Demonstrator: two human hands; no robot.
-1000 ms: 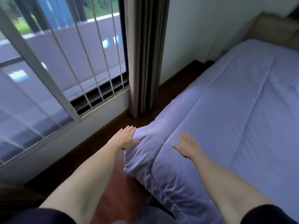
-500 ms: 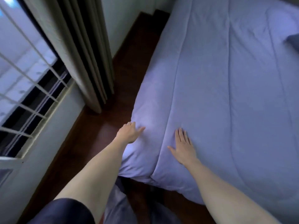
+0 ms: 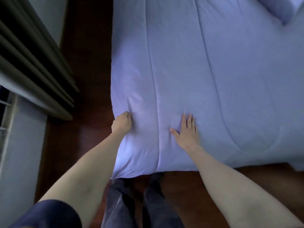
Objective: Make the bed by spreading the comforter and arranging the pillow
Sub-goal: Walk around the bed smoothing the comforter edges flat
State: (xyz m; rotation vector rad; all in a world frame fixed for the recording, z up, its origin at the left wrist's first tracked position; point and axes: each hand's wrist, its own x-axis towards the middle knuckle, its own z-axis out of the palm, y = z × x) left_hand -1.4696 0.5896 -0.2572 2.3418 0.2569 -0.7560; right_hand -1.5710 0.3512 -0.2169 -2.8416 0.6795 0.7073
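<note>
A lavender quilted comforter [image 3: 205, 71] lies spread over the bed and fills most of the view. Its near left corner hangs over the foot of the bed. My left hand [image 3: 122, 123] is curled on the comforter's left edge near that corner, pinching a fold of fabric. My right hand [image 3: 186, 131] lies flat on top of the comforter, fingers apart, a little to the right of a stitched seam. A pillow [image 3: 282, 8] in the same lavender cloth shows partly at the top right corner.
Dark wooden floor [image 3: 88, 71] runs in a narrow strip between the bed and the wall. Grey pleated curtains [image 3: 32, 63] hang at the left, with a barred window [image 3: 5, 116] below them. My legs in dark trousers [image 3: 136, 203] stand at the bed's foot.
The view has tipped down and right, away from the window. My left hand went from open beside the corner to closed on the comforter's edge. My right hand settled flat on the comforter.
</note>
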